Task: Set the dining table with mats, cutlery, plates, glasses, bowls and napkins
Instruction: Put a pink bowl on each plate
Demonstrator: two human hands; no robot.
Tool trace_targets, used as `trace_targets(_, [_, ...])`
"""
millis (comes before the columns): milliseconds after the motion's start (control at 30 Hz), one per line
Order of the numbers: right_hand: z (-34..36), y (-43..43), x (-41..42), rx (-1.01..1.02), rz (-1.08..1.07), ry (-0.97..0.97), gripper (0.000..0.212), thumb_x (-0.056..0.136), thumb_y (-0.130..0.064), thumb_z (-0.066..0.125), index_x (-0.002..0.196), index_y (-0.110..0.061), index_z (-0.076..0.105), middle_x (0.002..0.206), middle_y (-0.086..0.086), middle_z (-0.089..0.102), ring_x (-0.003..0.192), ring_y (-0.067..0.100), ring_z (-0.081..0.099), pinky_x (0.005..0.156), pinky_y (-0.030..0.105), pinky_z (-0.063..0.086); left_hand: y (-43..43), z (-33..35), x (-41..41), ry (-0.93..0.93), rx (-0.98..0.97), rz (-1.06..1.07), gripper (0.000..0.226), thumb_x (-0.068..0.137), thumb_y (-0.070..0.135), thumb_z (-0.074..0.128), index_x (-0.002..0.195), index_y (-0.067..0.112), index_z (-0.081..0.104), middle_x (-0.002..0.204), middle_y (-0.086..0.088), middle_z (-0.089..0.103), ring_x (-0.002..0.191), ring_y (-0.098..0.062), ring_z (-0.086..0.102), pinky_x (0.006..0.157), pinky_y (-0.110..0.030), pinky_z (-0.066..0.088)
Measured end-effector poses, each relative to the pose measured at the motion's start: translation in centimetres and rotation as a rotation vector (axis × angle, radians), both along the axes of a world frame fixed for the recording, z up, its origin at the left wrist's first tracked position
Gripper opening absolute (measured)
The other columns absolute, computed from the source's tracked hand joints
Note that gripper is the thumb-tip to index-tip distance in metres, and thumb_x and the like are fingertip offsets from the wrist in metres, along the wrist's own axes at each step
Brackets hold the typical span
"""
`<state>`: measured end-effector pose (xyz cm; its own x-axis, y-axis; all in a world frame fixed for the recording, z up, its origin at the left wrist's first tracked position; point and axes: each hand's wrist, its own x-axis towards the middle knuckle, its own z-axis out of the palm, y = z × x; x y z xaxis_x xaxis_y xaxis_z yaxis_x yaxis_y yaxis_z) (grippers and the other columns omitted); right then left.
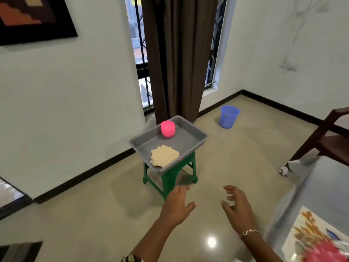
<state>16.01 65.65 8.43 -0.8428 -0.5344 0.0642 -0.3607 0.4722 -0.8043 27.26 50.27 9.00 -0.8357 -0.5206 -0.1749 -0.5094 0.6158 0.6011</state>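
So this is the fetch-more-stuff part of laying the table. Both hands are out in front, low in the view, heading for the grey tray point(183, 141) that sits on a green stool point(170, 178) by the far wall, just in front of the brown curtain point(179, 53). The left hand point(176, 206) is flat-ish with fingers extended and nothing in it. The right hand point(238, 208), the one with the bracelet point(250, 232), has loosely spread, slightly curved fingers and is empty too. Neither one is touching anything yet.

On the tray there are two things left: a fanned stack of beige napkins point(164, 155) at the near corner, and a pink bowl point(167, 128) at the far side. It looks turned upside down, or it might be lidded, honestly can't tell.

The dining table point(321, 186) is off to the near right and really blurred. I can make out a mat point(309, 229) with an orange print on it and something pink point(328, 252) on top, probably another bowl, but it's too smeared to call.

My guess is the mats are down already and we're into bowls and napkins. The next move needs a lean forward and down, since the tray is well beyond the fingertips. The napkins are closest, so I'd pinch the whole stack from the near edge so the fan doesn't slide apart. The bowl needs a reach across the tray.

A blue bucket point(228, 116) sits on the floor far right, out of the way.
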Motion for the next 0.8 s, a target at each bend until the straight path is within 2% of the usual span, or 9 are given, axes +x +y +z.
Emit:
trace_targets(67, [-0.1,-4.0,-0.5,0.028,-0.006,-0.002,0.037,0.081,-0.001,0.063,0.111,-0.020,0.052,0.107,0.002,0.049,0.089,0.015,0.052,0.066,0.021,0.044,-4.2,0.1,-0.2,0.013,-0.008,0.003,0.056,0.091,0.041,0.054,0.139,0.019,0.036,0.140,0.000,0.038,0.125,-0.014,0.042,0.098,-0.024,0.036])
trace_targets(200, [0.3,-11.2,-1.7,0.077,0.002,0.012,0.040,0.080,-0.001,0.064,0.117,-0.011,0.053,0.107,0.001,0.046,0.090,0.015,0.050,0.071,0.026,0.045,-11.2,0.6,-0.6,0.021,-0.003,-0.001,0.054,0.091,0.039,0.055,0.138,0.018,0.037,0.138,-0.001,0.039,0.124,-0.016,0.043,0.098,-0.026,0.037])
trace_targets(333, [0.0,-17.3,-3.7,0.125,0.003,-0.004,0.041,0.080,-0.002,0.064,0.119,-0.010,0.051,0.107,0.001,0.045,0.090,0.015,0.050,0.073,0.025,0.042,-17.7,0.2,-2.5,0.019,0.001,0.002,0.052,0.090,0.038,0.057,0.134,0.017,0.040,0.133,-0.002,0.045,0.120,-0.017,0.045,0.095,-0.028,0.039])
trace_targets(533, [-1.8,-25.6,-9.2,0.139,-0.038,-0.068,0.042,0.079,0.000,0.064,0.118,-0.008,0.051,0.106,0.008,0.050,0.089,0.020,0.051,0.074,0.023,0.036,-27.5,-1.8,-7.5,-0.057,0.048,0.010,0.054,0.090,0.038,0.058,0.135,0.016,0.038,0.135,-0.005,0.042,0.118,-0.022,0.047,0.096,-0.031,0.041])
trace_targets(633, [-2.1,-29.6,-12.7,0.140,-0.088,-0.186,0.042,0.081,0.000,0.063,0.120,-0.007,0.049,0.106,0.012,0.053,0.086,0.022,0.053,0.065,0.022,0.038,-32.0,-2.2,-10.2,-0.104,0.090,0.002,0.056,0.089,0.038,0.058,0.135,0.014,0.038,0.136,-0.007,0.043,0.122,-0.021,0.045,0.098,-0.028,0.037])
trace_targets(733, [-2.6,-33.5,-16.2,0.142,-0.098,-0.325,0.038,0.083,-0.001,0.061,0.119,-0.007,0.049,0.103,0.015,0.056,0.084,0.024,0.055,0.070,0.026,0.040,-36.3,-2.5,-12.6,-0.109,0.134,0.023,0.055,0.090,0.038,0.057,0.135,0.011,0.039,0.137,-0.006,0.043,0.126,-0.019,0.043,0.098,-0.024,0.033])
trace_targets(800, [-3.1,-35.9,-18.4,0.152,-0.111,-0.410,0.033,0.084,-0.002,0.061,0.114,-0.009,0.049,0.098,0.015,0.055,0.083,0.025,0.054,0.074,0.033,0.045,-39.0,-3.3,-14.2,-0.114,0.187,0.060,0.056,0.091,0.038,0.057,0.136,0.011,0.039,0.137,-0.006,0.043,0.126,-0.018,0.043,0.098,-0.023,0.034])
